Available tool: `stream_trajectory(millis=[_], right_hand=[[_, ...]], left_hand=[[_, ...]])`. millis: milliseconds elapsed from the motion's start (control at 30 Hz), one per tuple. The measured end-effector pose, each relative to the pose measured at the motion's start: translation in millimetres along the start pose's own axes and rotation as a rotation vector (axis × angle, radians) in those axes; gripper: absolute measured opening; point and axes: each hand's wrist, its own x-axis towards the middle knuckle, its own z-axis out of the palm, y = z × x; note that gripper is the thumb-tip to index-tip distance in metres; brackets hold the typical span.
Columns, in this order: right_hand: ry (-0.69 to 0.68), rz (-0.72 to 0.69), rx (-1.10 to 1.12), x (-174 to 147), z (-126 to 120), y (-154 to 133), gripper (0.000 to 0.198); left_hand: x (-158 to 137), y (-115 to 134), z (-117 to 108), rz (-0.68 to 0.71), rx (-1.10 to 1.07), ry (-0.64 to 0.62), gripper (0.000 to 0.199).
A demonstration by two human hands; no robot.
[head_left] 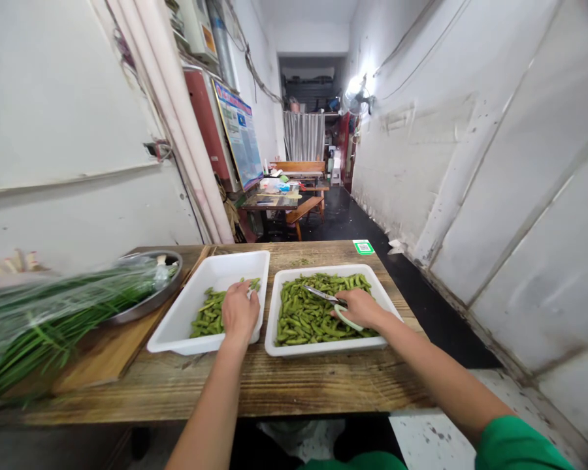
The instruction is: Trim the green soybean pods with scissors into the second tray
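My left hand [240,309] is inside the left white tray [186,326], fingers curled at a few green edamame pods that poke out past the fingertips. Part of the grip is hidden behind the back of the hand. More edamame pods [207,314] lie in a loose heap beside it. In my right hand [360,307] is a pair of scissors [322,294] with pale green handles, its blades pointing left and looking nearly closed. The scissors are over the right white tray [323,350], which is spread with edamame pods [298,316].
On the left, long green stalks [44,333] in clear plastic lie across a metal bowl [176,267] and a wooden board [102,356]. A green QR card [363,247] sits at the far edge of the wooden table [323,391]. Another table [269,201] and a bench [306,209] stand beyond.
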Motion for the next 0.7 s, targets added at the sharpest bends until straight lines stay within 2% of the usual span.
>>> stream_trajectory(millis=[67, 133, 200, 267, 367, 433, 533, 600, 700], right_hand=[[-0.008, 0.001, -0.042, -1, 1, -4, 0.034], [-0.021, 0.004, -0.072, 1, -1, -8, 0.035], [-0.042, 0.02, -0.092, 10, -6, -12, 0.036], [-0.059, 0.04, -0.118, 24, -13, -16, 0.038], [-0.09, 0.05, -0.161, 44, -23, -20, 0.04], [-0.072, 0.039, -0.181, 52, -24, -23, 0.041], [-0.023, 0.03, -0.22, 54, -19, -26, 0.038], [-0.017, 0.009, -0.233, 53, -14, -24, 0.038], [-0.019, -0.019, -0.223, 52, -8, -19, 0.04]], left_hand=[[1, -4, -7, -0.011, 0.021, 0.007, 0.031], [3, 2, -1, -0.006, -0.108, -0.036, 0.031], [9, 18, 16, -0.021, -0.331, -0.108, 0.034], [20, 39, 40, -0.098, -0.555, -0.157, 0.042], [37, 71, 78, -0.186, -0.759, -0.168, 0.052], [44, 82, 98, -0.196, -0.778, -0.145, 0.055], [50, 79, 116, -0.161, -0.743, -0.14, 0.065], [51, 71, 123, -0.099, -0.677, -0.133, 0.076], [46, 61, 129, 0.066, -0.568, -0.145, 0.085]])
